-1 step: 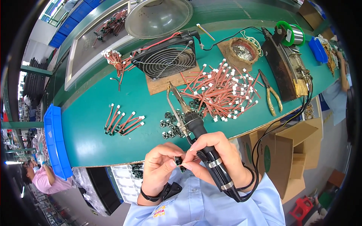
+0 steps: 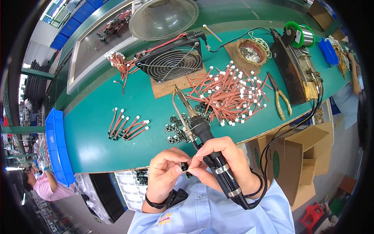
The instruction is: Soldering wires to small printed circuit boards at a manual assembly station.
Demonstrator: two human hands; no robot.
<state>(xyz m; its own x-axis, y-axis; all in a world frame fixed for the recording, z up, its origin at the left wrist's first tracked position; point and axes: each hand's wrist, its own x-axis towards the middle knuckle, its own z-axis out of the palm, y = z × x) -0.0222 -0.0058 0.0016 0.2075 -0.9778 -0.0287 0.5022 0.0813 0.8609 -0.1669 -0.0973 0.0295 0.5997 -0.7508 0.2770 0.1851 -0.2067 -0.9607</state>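
Note:
Close to my chest, my left hand (image 2: 165,173) pinches a small black component (image 2: 184,167) between thumb and fingers. My right hand (image 2: 224,162) grips the black handle of a soldering iron (image 2: 202,130), and its fingertips also touch the component. The iron's metal tip (image 2: 180,93) points away from me over the green table (image 2: 93,144). Its cable runs off past my right wrist. Loose small black components (image 2: 176,132) lie on the table just beyond my hands.
A pile of red wires with white plugs (image 2: 230,95) lies ahead, and a small row of wires (image 2: 128,125) to the left. Farther back are a black fan (image 2: 171,58), yellow-handled pliers (image 2: 279,97) and a solder spool (image 2: 298,34). A blue bin (image 2: 57,144) stands left, a cardboard box (image 2: 300,156) right.

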